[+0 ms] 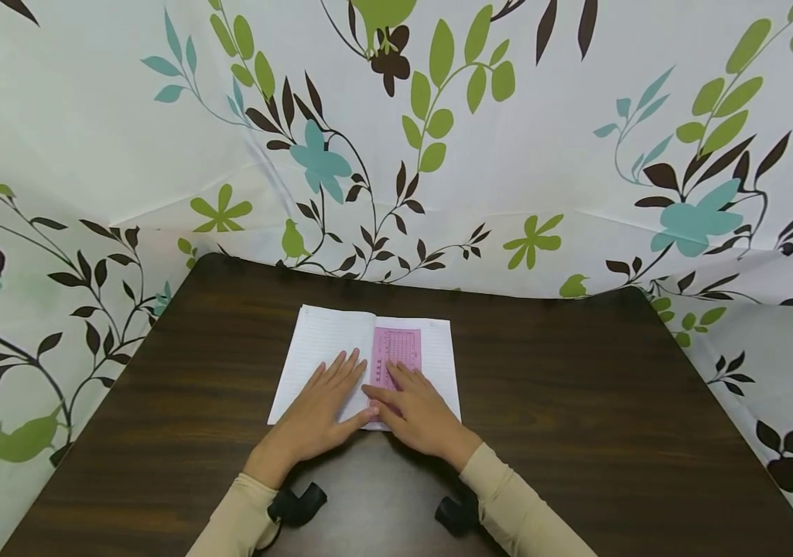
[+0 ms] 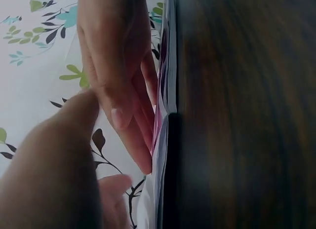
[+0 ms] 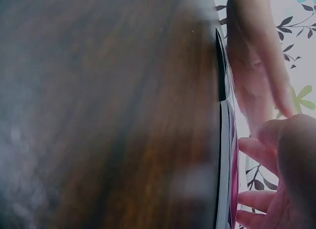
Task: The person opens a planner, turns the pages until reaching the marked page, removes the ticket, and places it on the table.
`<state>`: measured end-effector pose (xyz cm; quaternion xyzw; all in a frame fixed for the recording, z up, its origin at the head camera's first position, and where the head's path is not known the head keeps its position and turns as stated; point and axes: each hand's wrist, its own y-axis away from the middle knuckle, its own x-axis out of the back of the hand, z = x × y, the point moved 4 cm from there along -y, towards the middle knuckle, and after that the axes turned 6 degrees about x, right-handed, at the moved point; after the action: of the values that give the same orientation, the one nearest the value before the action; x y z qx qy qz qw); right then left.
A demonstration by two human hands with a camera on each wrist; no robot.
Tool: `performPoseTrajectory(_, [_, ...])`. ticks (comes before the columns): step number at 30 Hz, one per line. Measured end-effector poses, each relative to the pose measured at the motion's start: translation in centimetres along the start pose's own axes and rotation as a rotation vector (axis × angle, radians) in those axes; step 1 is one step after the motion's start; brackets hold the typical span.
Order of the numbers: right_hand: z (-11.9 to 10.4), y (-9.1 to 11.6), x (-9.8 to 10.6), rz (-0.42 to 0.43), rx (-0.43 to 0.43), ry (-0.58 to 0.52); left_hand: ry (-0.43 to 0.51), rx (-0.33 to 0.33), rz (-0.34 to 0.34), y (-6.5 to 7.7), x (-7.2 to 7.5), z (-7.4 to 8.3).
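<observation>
A lined notebook lies spread flat on the table. Over its right page is a pink rectangular sheet, perhaps a plastic stencil, marked with a grid of small figures. My left hand rests on the left page, fingers straight, its thumb stretched toward the sheet's lower edge. On the sheet's lower part lies my right hand, fingers extended and a little spread, covering some of the pink. Seen edge-on in the right wrist view, the right fingers touch the pages. In the left wrist view the right hand reaches down beside the notebook.
The dark wooden table extends on both sides of the notebook. A white cloth with leaf and bird prints hangs behind and at the sides. Black wrist cameras sit under the forearms.
</observation>
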<state>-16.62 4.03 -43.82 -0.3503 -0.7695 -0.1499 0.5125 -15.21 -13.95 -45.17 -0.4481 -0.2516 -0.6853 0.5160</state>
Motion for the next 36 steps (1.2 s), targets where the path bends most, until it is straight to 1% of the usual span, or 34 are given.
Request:
performPoseTrajectory(3, [0.1, -0.1, 0.0, -0.022, -0.007, -0.004, -0.012, -0.003, -0.059, 0.1, -0.3, -0.2])
performPoseTrajectory(5, [0.1, -0.1, 0.1, -0.039, -0.01, -0.005, -0.025, -0.004, -0.085, 0.2, -0.4, -0.3])
performPoseTrajectory(8, [0.1, -0.3, 0.2, -0.055, 0.001, 0.006, -0.039, -0.013, -0.087, 0.2, -0.4, -0.4])
performPoseTrajectory(12, [0.2, -0.4, 0.5, -0.041, 0.028, 0.01, -0.046, -0.022, -0.078, 0.3, -0.2, -0.5])
performPoseTrajectory(17, [0.6, -0.6, 1.3, -0.016, 0.049, -0.008, -0.054, -0.004, -0.091, 0.4, 0.0, -0.6])
performPoseTrajectory(21, [1.1, -0.9, 2.5, -0.016, 0.039, -0.004, -0.062, 0.006, -0.106, 0.4, 0.2, -0.7])
performPoseTrajectory(25, [2.2, -1.8, 4.2, -0.04, -0.026, -0.004, -0.068, 0.012, -0.121, 0.5, 0.2, -0.8])
performPoseTrajectory(29, [4.0, -3.0, 5.5, -0.067, -0.135, -0.029, -0.053, 0.018, -0.129, 0.6, 0.0, -1.0])
performPoseTrajectory(32, [5.6, -3.4, 5.9, -0.075, -0.21, -0.04, -0.046, 0.019, -0.14, 0.5, -0.3, -0.9])
performPoseTrajectory(36, [7.1, -3.6, 5.9, -0.073, -0.259, -0.044, -0.053, 0.007, -0.147, 0.5, -0.8, -0.7])
